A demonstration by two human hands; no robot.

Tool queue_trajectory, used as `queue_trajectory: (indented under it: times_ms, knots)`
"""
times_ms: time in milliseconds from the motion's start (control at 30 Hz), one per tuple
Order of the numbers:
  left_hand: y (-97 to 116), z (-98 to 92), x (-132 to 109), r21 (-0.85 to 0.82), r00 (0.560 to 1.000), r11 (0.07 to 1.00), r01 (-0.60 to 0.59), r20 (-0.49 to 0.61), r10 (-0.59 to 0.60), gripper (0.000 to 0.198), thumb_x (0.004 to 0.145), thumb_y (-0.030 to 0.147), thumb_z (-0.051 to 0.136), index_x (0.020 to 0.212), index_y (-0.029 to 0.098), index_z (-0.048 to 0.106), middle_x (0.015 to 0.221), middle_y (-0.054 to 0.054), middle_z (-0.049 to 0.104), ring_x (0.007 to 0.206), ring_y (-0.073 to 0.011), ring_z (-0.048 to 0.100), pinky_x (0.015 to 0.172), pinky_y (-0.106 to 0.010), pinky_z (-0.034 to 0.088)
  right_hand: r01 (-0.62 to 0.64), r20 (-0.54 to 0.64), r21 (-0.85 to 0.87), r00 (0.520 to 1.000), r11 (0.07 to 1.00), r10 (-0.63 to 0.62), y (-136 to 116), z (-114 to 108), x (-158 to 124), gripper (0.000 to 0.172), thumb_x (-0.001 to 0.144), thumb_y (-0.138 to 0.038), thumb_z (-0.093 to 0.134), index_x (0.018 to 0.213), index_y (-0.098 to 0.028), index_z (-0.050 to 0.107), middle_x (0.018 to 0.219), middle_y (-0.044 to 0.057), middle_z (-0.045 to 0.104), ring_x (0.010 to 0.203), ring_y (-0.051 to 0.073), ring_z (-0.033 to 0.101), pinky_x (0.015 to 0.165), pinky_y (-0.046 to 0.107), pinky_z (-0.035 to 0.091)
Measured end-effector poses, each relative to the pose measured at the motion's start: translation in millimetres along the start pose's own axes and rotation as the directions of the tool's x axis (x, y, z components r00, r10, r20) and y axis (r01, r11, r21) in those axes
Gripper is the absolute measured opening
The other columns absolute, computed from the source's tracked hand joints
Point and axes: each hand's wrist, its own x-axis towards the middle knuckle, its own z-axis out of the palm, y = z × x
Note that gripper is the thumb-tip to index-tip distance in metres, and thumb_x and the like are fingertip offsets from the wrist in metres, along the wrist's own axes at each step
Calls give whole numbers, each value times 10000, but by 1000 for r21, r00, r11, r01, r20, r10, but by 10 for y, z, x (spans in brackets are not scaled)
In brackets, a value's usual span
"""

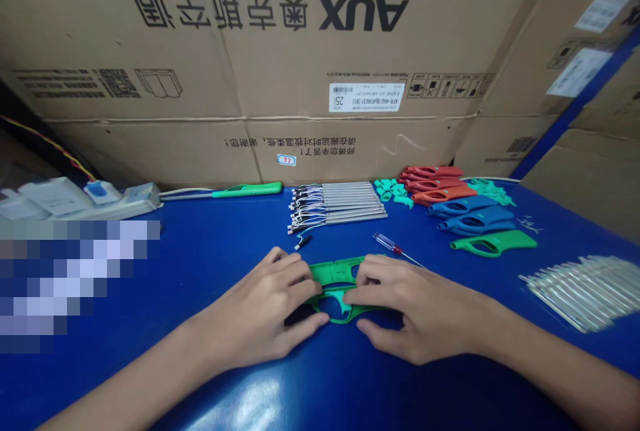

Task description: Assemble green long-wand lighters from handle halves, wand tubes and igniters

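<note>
A green plastic lighter shell (336,288) lies flat on the blue table (200,264), right in front of me. My left hand (267,314) grips its left end with curled fingers. My right hand (405,308) presses on its right end with bent fingers. Both hands rest on the table surface and hide the shell's ends.
Behind the hands lie a small screwdriver (397,250), a row of metal tubes with wires (337,208), red (435,184), blue (473,214) and green shells (495,242), and small teal parts (393,191). Clear tubes (585,288) lie at right. A finished green lighter (247,189), power strip (120,199) and cardboard boxes (300,51) stand behind.
</note>
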Motion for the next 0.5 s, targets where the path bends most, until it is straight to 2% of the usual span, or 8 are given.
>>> queue_trajectory:
  times_ms: [100,200,300,400,500]
  knots:
    - [-6,-19,0,-6,1000,1000,-10,-6,10,212,936,369,556,960,187,663,866,-42,623,838,-216,588,846,-415,400,2,-5,3,1000,1000,-2,-4,-9,-5,180,868,-227,588,962,-158,725,898,72,605,860,175,535,814,324,434]
    - [-67,-41,2,-14,1000,1000,16,-24,-16,226,931,387,557,990,197,664,879,-39,636,836,-209,601,850,-404,412,-14,-7,-7,1000,1000,14,-7,-22,-6,220,875,-221,577,1024,-153,724,895,71,597,852,174,528,801,322,434]
    - [-198,-54,3,10,992,995,102,-78,-101,245,955,362,493,966,186,663,904,-45,661,864,-207,626,891,-420,415,-29,-27,-28,999,999,28,1,-35,-3,260,893,-225,553,1082,-148,715,880,69,590,841,176,520,792,327,432]
    - [-345,-59,2,85,968,973,215,-150,-201,277,959,348,458,912,171,666,907,-64,672,856,-223,627,850,-432,430,-33,-44,-49,999,998,31,16,-42,1,268,899,-222,543,1093,-140,709,883,71,589,836,177,517,779,328,429]
    - [-443,-55,-5,124,953,951,284,-141,-267,285,956,365,475,927,172,683,911,-73,674,856,-232,615,780,-400,447,-33,-52,-62,998,998,30,26,-40,1,265,901,-207,534,1092,-142,707,886,70,590,833,176,519,764,325,428]
